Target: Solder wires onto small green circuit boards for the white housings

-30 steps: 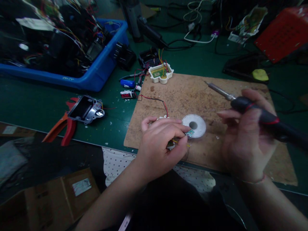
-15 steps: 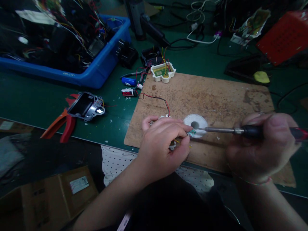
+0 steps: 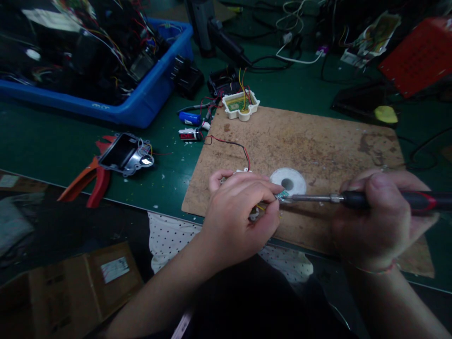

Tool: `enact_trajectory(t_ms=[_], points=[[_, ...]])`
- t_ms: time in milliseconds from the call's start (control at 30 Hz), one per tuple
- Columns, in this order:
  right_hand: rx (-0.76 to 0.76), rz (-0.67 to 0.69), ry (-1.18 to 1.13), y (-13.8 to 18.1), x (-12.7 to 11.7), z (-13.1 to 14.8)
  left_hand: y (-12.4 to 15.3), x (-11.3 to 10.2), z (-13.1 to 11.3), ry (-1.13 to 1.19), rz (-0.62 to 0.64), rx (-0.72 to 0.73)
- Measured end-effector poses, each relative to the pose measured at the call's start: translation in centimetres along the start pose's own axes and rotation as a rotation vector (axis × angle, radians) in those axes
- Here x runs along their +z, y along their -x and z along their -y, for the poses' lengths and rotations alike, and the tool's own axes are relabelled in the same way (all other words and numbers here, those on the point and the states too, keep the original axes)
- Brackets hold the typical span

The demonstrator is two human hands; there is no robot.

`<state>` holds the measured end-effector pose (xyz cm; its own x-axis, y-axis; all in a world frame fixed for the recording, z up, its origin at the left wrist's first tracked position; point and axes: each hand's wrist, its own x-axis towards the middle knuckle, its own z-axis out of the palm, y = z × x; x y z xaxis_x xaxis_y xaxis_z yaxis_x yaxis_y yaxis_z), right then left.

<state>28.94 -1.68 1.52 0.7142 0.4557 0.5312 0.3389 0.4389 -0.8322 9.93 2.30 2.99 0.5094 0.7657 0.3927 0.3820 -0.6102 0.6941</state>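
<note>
My left hand (image 3: pixel 238 216) is closed in a pinch on a small green circuit board (image 3: pixel 281 195) with thin wires, near the front edge of a brown work board (image 3: pixel 318 141). My right hand (image 3: pixel 377 221) is wrapped round the black and red handle of a soldering iron (image 3: pixel 353 199). The iron lies nearly level, and its metal tip touches the small circuit board. A white solder spool (image 3: pixel 288 181) sits just behind the tip. A red and black wire (image 3: pixel 229 142) runs from under my left hand toward the back left.
A blue bin (image 3: pixel 141 110) full of wired parts stands at the back left. Red-handled pliers (image 3: pixel 93 181) and a black housing (image 3: pixel 125 153) lie on the green mat at the left. A white case with a circuit board (image 3: pixel 240 104) sits behind the work board, and a red box (image 3: pixel 420 54) stands at the back right.
My right hand swung the soldering iron down from pointing up and away to level, bringing the tip onto the small board. My left hand stayed put.
</note>
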Motion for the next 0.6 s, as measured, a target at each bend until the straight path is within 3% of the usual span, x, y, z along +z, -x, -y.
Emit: enact_trajectory(t_ms=[600], points=[[0.063,0.009,0.044,0.32,-0.07,0.85,0.12,-0.06,0.02,-0.021,0.001,-0.008]])
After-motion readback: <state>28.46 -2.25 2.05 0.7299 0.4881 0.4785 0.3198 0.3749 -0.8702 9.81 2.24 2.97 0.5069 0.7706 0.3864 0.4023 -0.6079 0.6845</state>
